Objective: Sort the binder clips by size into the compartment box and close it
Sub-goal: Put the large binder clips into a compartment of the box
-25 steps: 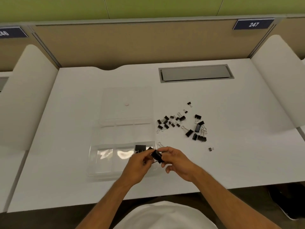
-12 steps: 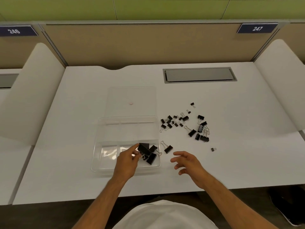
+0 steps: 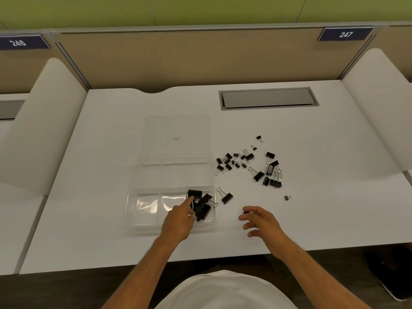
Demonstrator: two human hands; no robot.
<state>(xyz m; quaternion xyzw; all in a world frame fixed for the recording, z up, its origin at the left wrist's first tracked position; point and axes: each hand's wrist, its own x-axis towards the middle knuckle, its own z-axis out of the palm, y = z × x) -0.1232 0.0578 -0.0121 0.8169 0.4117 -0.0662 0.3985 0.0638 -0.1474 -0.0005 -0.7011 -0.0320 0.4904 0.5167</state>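
The left hand [image 3: 178, 220] reaches over the near wall of the clear compartment box [image 3: 142, 224], forefinger straight and touching the large binder clips [image 3: 201, 205] heaped in the near right compartment; its other fingers are folded under and hold nothing that I can see. The right hand [image 3: 262, 221] hovers over the worktop [image 3: 100, 230] to the right of the box, fingers loosely curled and spread. A small dark thing [image 3: 246, 212] shows at its fingertips; whether the fingers pinch it I cannot tell.

Between the 2 hands and a little beyond them, 1 large clip [image 3: 227, 198] lies on the worktop just outside the box's right wall. The 2 near compartments left of the left hand hold nothing but glare. Beyond the right hand and to its right sits 1 tiny clip [image 3: 287, 198] alone. Farther out, ahead of the right hand, a cluster of medium clips [image 3: 270, 172] lies beside a scatter of small clips [image 3: 231, 162], which sits close to the box's far right corner. The open lid [image 3: 178, 128] lies flat beyond the left hand, hinged to the box's far edge. Farthest, a grey cable hatch [image 3: 268, 98] is set into the worktop.
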